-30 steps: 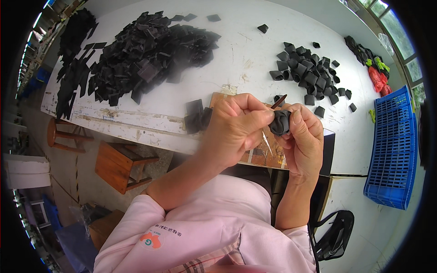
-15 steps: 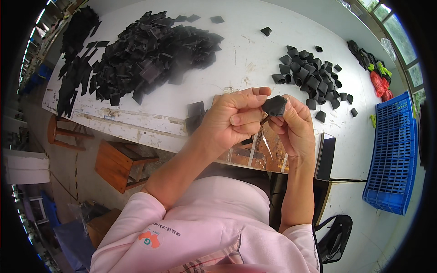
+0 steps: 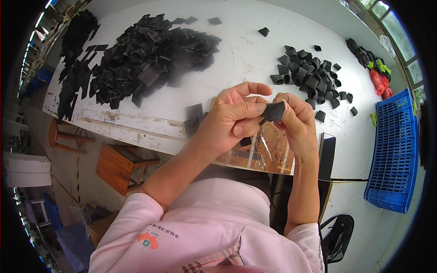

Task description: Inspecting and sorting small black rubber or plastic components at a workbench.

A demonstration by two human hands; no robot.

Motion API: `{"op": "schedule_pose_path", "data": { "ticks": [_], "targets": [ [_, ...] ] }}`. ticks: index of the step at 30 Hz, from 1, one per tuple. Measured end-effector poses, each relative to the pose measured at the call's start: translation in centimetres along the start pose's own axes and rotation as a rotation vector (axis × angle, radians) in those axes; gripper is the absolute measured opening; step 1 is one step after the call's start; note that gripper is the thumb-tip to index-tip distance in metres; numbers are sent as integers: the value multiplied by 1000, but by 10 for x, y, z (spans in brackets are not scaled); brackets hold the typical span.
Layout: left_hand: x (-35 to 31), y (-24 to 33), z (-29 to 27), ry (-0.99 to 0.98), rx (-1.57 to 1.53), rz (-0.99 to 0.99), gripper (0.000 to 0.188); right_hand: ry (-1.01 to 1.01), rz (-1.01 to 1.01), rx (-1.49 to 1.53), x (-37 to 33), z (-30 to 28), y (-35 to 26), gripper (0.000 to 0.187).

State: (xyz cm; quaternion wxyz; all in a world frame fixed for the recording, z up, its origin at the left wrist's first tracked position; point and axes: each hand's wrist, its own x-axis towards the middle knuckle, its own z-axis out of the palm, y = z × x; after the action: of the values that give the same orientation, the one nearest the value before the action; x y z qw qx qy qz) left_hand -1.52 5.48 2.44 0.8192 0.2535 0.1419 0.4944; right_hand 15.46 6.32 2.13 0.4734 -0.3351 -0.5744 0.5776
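Observation:
Between my hands, above the table's front edge, is a small black fabric piece (image 3: 274, 111) bent into a short sleeve shape. My left hand (image 3: 239, 111) pinches its left end between thumb and fingers, the index finger raised off it. The thumb and fingers of my right hand (image 3: 297, 118) grip its right end. Just beyond my right hand lies a heap of black looped pieces (image 3: 312, 75), several showing round openings. A large heap of flat black pieces (image 3: 150, 59) covers the table's left part. A few flat black pieces (image 3: 194, 119) lie beside my left wrist.
Black strips (image 3: 75, 54) hang over the white table (image 3: 246, 50) at its far left. A blue plastic crate (image 3: 390, 154) stands at the right, with red and black bags (image 3: 378, 83) behind it. Wooden stools (image 3: 117, 168) stand on the floor at left.
My left thumb has moved onto the black piece and its index finger has lifted away. The piece has turned slightly and looks flatter. My right hand still grips its right end.

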Motion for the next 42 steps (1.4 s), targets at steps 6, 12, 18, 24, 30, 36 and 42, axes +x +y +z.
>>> {"op": "schedule_pose_path", "data": {
  "ticks": [6,12,18,24,30,36,42],
  "targets": [
    [2,-5,-1,46,365,149,27,22,3,-7,2,0,5,28],
    [4,-6,9,24,981,582,28,423,-181,-434,-13,5,-6,20],
    [6,0,14,-27,1051,573,13,272,-411,-725,-23,15,-23,21],
    [7,-1,20,13,1110,617,10,269,-439,-804,-17,15,-17,10],
    [4,-4,26,69,1110,624,9,297,-428,-798,-16,22,-12,13],
    [6,-13,19,136,429,552,9,275,-352,-645,-16,26,-32,20],
    [6,-14,6,132,57,401,12,318,-379,-758,-18,27,-33,8]
  ]
}}
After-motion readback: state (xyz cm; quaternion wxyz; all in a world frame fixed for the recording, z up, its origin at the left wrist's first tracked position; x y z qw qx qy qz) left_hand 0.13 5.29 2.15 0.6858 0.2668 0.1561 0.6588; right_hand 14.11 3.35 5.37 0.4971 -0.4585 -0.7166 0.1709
